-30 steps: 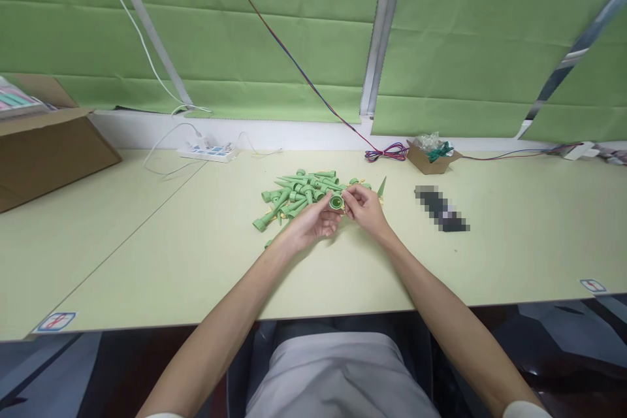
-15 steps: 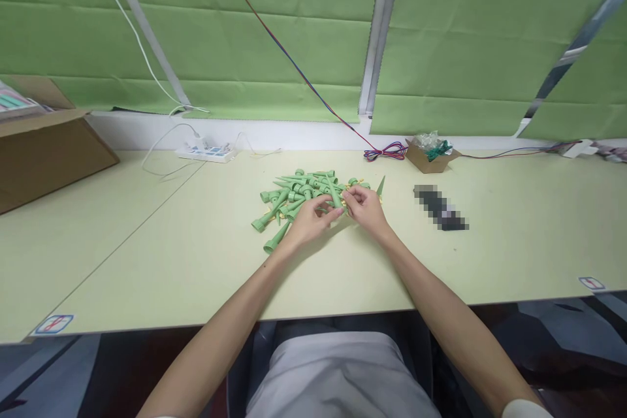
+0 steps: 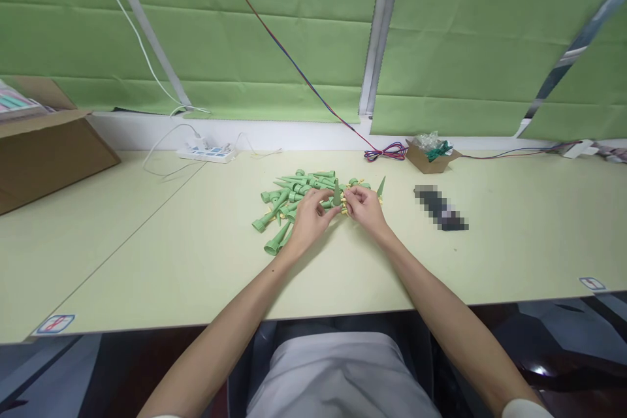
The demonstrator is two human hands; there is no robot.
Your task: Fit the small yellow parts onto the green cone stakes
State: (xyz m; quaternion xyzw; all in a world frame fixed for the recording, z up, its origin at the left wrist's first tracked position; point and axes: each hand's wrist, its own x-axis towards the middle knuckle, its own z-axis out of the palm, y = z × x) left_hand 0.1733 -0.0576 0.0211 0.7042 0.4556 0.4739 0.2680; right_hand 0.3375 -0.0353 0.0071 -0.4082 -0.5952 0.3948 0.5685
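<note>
My left hand (image 3: 312, 217) is closed around a green cone-shaped plastic spike (image 3: 337, 193), which stands with its point up. Close beside it, the fingertips of my right hand (image 3: 367, 210) are pinched together near the spike; whatever they hold is too small to make out. Behind and left of my hands lies a loose pile of similar green spikes (image 3: 277, 204) with wide, collared ends. Small yellow pieces (image 3: 345, 208) are scattered among them, partly hidden by my fingers. One more green spike (image 3: 381, 187) points upward just past my right hand.
A small cardboard box (image 3: 427, 160) with clear plastic and green bits stands at the back, beside a coiled red-blue wire (image 3: 385, 153). A blurred dark object (image 3: 439, 208) lies to the right. At the left are a power strip (image 3: 208, 153) and a large carton (image 3: 49, 160).
The spike in my left hand has turned from leaning left to nearly upright. Another green spike now shows beside my left wrist. My right hand has barely moved.
</note>
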